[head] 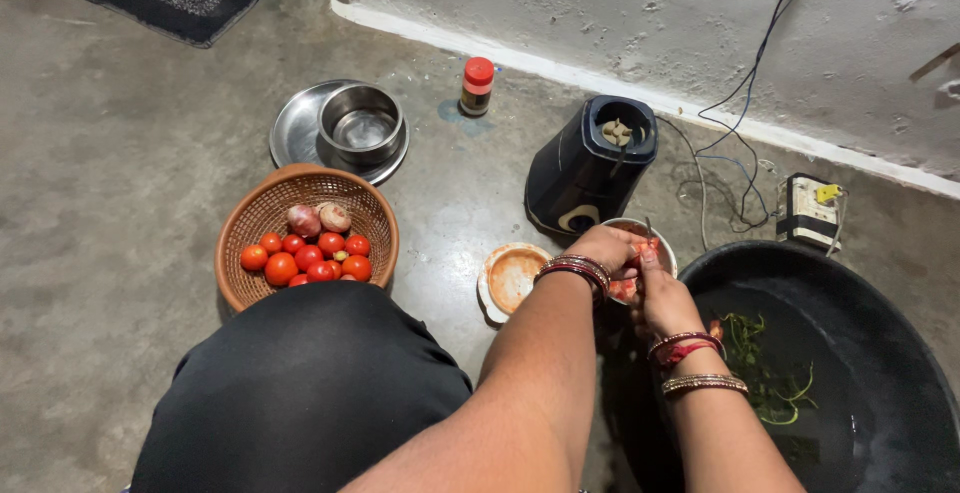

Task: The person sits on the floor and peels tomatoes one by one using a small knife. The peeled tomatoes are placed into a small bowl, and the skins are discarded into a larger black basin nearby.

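We sit on the concrete floor (120, 153), both hands over the mixer jar (640, 253), which stands just in front of the black grinder base (585, 168) and touches the rim of the black tub (850, 283). Left hand (605, 248) wraps the jar's near rim, fingers closed round it. Right hand (665, 298) is closed on a thin utensil (648, 228), probably a spoon handle, view too tight to be sure, dipping into red pulp inside the jar.

Handling read: jar looks rigid, wet and smeared, so likely slippery; we'd grip it round the body or rim, not the coated inner wall. Contents soft and runny, so we keep it upright.

Orange-stained lid (513, 276) lies just left of the jar. Woven basket (305, 228) of tomatoes (305, 258) and onions (320, 218) sits further left, steel bowl (362, 123) on a steel plate (295, 133) beyond it, red-capped bottle (477, 86) near the wall. Greens (770, 373) lie in the tub.
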